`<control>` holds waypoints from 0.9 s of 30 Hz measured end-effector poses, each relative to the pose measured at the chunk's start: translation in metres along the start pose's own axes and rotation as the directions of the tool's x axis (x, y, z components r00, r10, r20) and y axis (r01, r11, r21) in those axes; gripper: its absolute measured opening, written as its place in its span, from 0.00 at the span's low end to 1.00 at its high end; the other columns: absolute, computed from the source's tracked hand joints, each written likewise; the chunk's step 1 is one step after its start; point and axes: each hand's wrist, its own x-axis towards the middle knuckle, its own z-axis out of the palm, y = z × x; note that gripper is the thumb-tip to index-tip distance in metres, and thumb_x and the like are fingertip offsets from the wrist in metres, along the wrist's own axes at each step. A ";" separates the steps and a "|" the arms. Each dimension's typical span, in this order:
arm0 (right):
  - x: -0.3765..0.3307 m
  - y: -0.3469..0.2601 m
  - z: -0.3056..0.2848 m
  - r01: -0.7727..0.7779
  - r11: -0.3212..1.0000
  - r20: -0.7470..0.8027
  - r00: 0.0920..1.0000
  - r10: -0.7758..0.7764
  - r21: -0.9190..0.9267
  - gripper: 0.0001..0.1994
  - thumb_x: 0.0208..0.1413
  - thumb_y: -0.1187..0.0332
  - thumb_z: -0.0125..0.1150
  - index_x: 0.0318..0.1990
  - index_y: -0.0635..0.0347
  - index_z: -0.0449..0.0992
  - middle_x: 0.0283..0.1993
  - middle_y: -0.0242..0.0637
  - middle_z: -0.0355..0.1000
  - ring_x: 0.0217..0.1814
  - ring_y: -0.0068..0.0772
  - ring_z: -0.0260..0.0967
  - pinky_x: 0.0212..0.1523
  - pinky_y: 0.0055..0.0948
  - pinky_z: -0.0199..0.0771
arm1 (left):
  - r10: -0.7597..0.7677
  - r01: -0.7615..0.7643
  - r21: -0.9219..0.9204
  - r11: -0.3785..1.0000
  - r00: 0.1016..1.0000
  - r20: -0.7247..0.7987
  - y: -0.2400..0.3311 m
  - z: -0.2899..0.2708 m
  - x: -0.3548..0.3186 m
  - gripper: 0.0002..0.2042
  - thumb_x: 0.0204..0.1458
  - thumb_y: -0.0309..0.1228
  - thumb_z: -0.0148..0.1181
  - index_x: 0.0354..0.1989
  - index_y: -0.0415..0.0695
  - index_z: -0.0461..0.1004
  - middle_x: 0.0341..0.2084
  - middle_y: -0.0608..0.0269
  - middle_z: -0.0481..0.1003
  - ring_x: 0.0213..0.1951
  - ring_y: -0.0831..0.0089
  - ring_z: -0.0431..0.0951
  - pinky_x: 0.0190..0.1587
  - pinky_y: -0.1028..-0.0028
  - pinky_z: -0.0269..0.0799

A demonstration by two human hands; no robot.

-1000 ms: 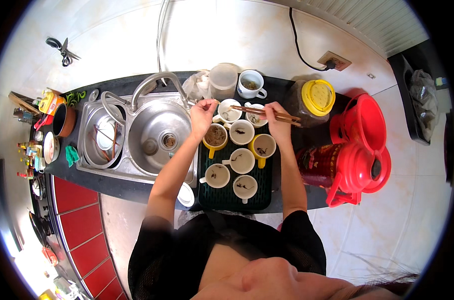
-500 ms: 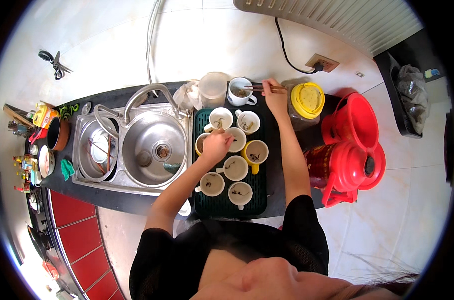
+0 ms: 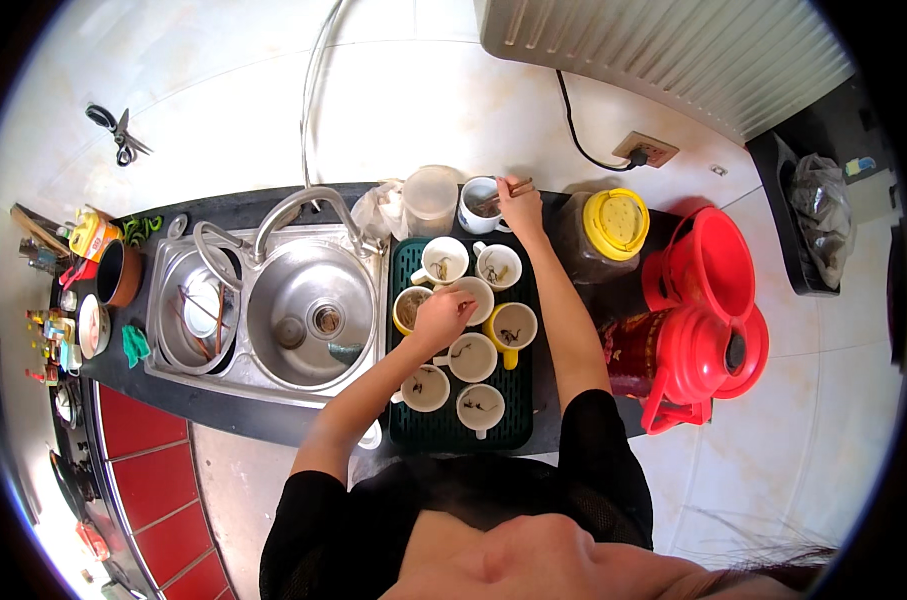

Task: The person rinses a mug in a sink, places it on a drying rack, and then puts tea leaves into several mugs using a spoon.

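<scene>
My right hand [image 3: 520, 212] grips a pair of wooden chopsticks [image 3: 520, 186], their tips down in a white mug [image 3: 470, 222] behind the tray; dark bits lie in that mug. My left hand [image 3: 443, 320] is pinched over a white cup [image 3: 481, 290] in the middle of the green tray [image 3: 403, 425]. Whatever its fingertips hold, if anything, is too small to make out. Several cups stand around it on the tray, with dark, leaf-like strands in their bottoms. Among them are a yellow cup [image 3: 510, 357] to the right and another yellow cup [image 3: 401, 322] beside my left hand.
Left of the tray is a steel double sink [image 3: 263, 375] with a tap [image 3: 308, 197]. At the back stand a clear plastic tub [image 3: 430, 200] and a yellow-lidded jar [image 3: 613, 225]. A red thermos [image 3: 688, 350] and a red bucket [image 3: 723, 265] are to the right of my right forearm.
My right hand has moved left, bringing the chopsticks from level beside the back mug down into it. My left hand has shifted slightly right over the middle cup. The whole view has tilted a little.
</scene>
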 end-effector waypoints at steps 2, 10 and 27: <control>-0.001 -0.003 0.010 -0.016 0.997 0.024 1.000 0.015 0.079 0.14 0.52 0.56 0.48 0.28 0.56 0.71 0.25 0.45 0.70 0.30 0.51 0.69 0.31 0.42 0.69 | -0.038 0.038 -0.009 0.999 0.999 0.029 0.004 -0.005 0.000 0.06 0.44 0.31 0.56 0.26 0.42 0.75 0.25 0.58 0.72 0.30 0.62 0.73 0.30 0.67 0.69; -0.001 0.016 0.008 -0.060 0.993 -0.076 0.995 0.068 0.106 0.12 0.52 0.59 0.49 0.27 0.58 0.71 0.19 0.45 0.69 0.23 0.46 0.70 0.25 0.39 0.70 | -0.018 0.014 -0.088 0.996 0.998 -0.052 0.001 -0.015 -0.008 0.07 0.43 0.31 0.59 0.26 0.41 0.75 0.20 0.57 0.72 0.22 0.63 0.73 0.26 0.69 0.68; -0.013 0.023 -0.052 -0.131 0.741 -0.036 0.978 0.205 0.659 0.10 0.56 0.68 0.48 0.28 0.66 0.68 0.23 0.34 0.66 0.19 0.25 0.67 0.21 0.22 0.75 | -0.101 0.063 -0.198 0.978 0.976 -0.191 -0.024 -0.036 0.001 0.06 0.44 0.30 0.60 0.27 0.40 0.75 0.21 0.55 0.72 0.22 0.66 0.73 0.26 0.72 0.67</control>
